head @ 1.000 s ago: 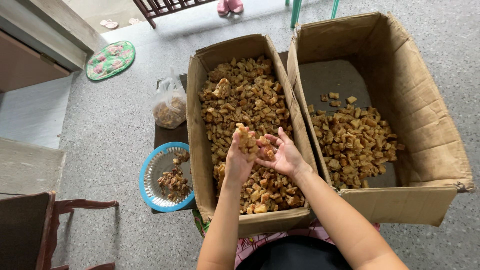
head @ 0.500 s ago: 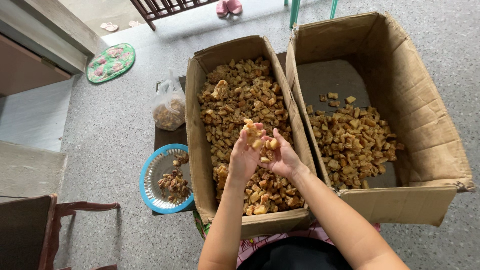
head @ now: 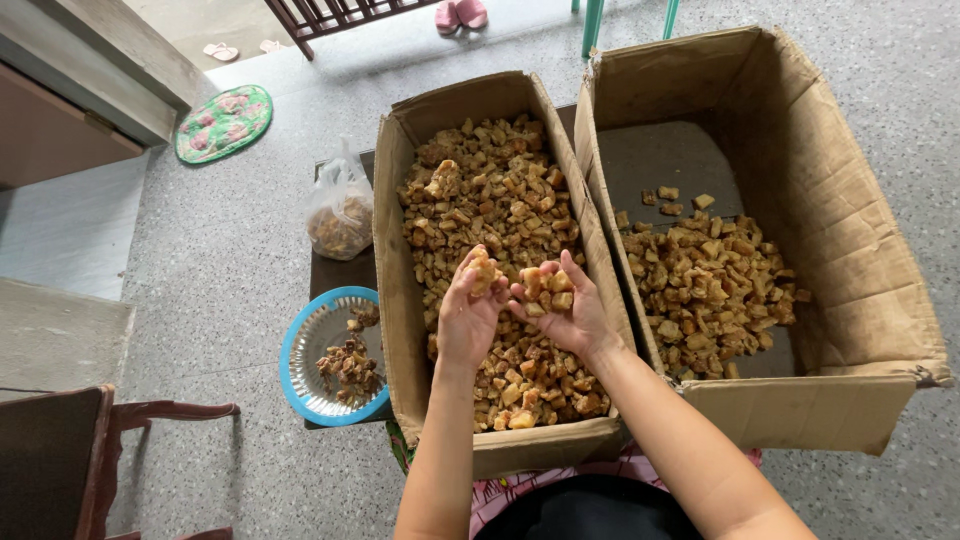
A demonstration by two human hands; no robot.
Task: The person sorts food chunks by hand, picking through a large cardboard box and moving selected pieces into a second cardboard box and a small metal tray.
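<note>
Brown chunks [head: 548, 288] sit in my cupped right hand [head: 560, 310], a small heap of golden-brown, crusty pieces held above the left cardboard box [head: 392, 250]. My right forearm comes up from the lower right, palm turned upward, fingers curled loosely around the pieces like a shallow bowl. My left forearm rises almost straight from the bottom edge; my left hand [head: 468, 310] stands beside the right one, touching it at the fingers, and pinches one larger chunk [head: 484, 268] between thumb and fingertips, so it is closed narrow on that piece.

Below both hands the left box is filled nearly to its walls with the same brown pieces. Just beside it on the right stands a bigger cardboard box [head: 850, 250], its bottom only partly covered by a pile of chunks toward my side. To the left of the full box, a blue-rimmed plate [head: 296, 345] holds a small heap of darker scraps, and farther off a knotted clear plastic bag [head: 340, 212] of brown bits rests on the dark low table [head: 338, 278]. Grey speckled floor [head: 200, 240] lies all around.
</note>
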